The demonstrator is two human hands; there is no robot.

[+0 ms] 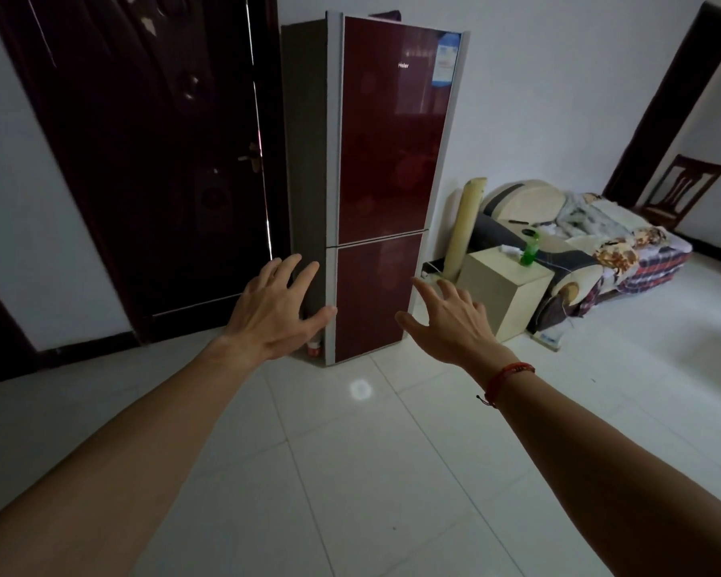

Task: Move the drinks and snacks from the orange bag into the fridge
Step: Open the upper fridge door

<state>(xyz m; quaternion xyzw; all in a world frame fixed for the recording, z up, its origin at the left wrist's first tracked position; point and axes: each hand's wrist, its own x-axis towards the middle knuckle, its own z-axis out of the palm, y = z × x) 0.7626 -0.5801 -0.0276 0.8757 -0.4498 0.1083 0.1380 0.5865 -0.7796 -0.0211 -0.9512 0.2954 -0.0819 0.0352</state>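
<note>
A: Where does the tall two-door fridge with glossy dark-red glass fronts (386,160) stand?

B: Upright against the white wall, both doors closed, straight ahead. Just beside its left flank is a dark brown wooden door (142,160). The orange bag, the drinks and the snacks are nowhere in view, so I can't say where they lie.

A: And the hands?

B: Both bare and empty, fingers spread wide, reaching forward. The left hand (273,310) is raised before the fridge's grey left edge, the right hand (450,322), with a red cord bracelet (506,378) on its wrist, before the lower door. Whether either touches the fridge I cannot tell; they look short of it.

A: Why held like that?

B: My guess is a ready pose facing the target, or a reach for the doors. Nothing is stowed, so the task looks barely begun.

A: The room?

B: A shiny pale tiled floor (392,472), bare in front. Right of the fridge, a cream cube-shaped side table (504,297) carrying a green plastic bottle (530,247), a rolled cream mat (465,226) leaning behind it, then a cream sofa heaped with patterned blankets (600,251). A dark wooden chair (683,189) stands further back.
</note>
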